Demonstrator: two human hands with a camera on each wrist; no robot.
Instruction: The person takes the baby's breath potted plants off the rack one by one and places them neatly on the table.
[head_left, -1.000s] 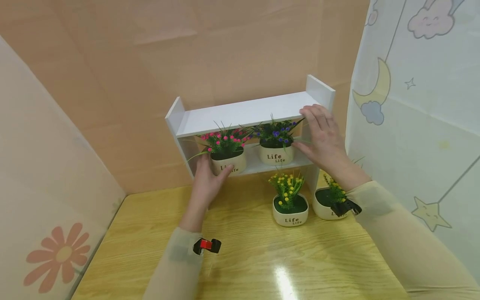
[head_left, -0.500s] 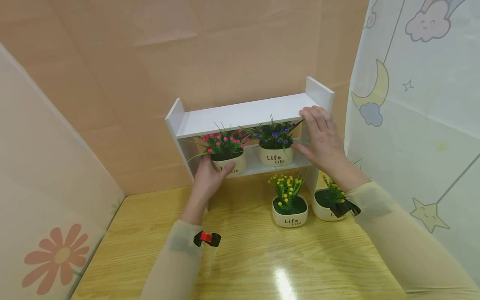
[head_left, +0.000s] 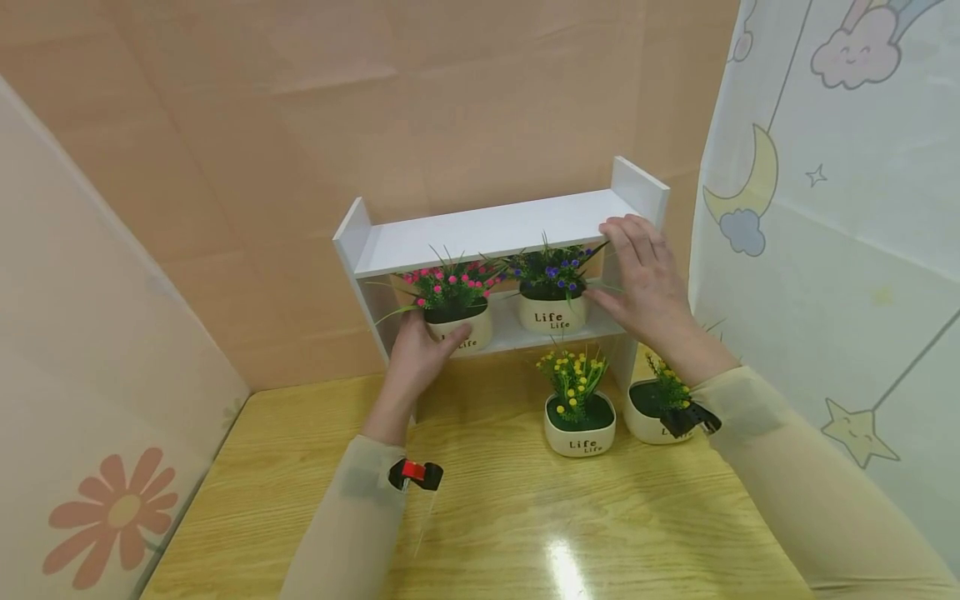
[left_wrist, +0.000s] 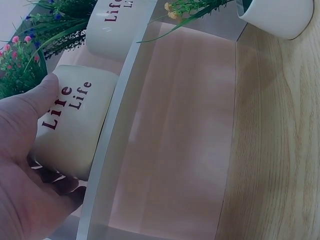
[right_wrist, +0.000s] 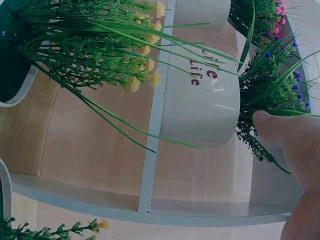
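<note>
My left hand [head_left: 418,350] grips a cream pot [left_wrist: 82,120] of pink flowers [head_left: 450,279] at the left of the white shelf's middle board. The thumb [left_wrist: 42,95] presses its lettered front; fingers lie around its side and partly out of sight. Beside it on that board stands a cream pot [head_left: 551,315] with purple-blue flowers [head_left: 557,271]. My right hand [head_left: 648,275] holds the white shelf [head_left: 487,227] at the right end of its top board, fingers over the front edge. Its thumb [right_wrist: 275,127] points down by the purple-blue flowers, and its fingertips are hidden in the right wrist view.
On the wooden table [head_left: 300,467], a pot of yellow flowers [head_left: 580,437] stands before the shelf's lower opening. Another yellow-flowered pot [head_left: 648,425] is beyond the shelf's right side, partly behind my right wrist. A peach backdrop [head_left: 450,108] hangs behind; printed white panels [head_left: 825,275] flank the table.
Both hands keep their places, the left on the pink-flowered pot and the right on the shelf. The head view has shifted slightly; no pot visibly changes place.
</note>
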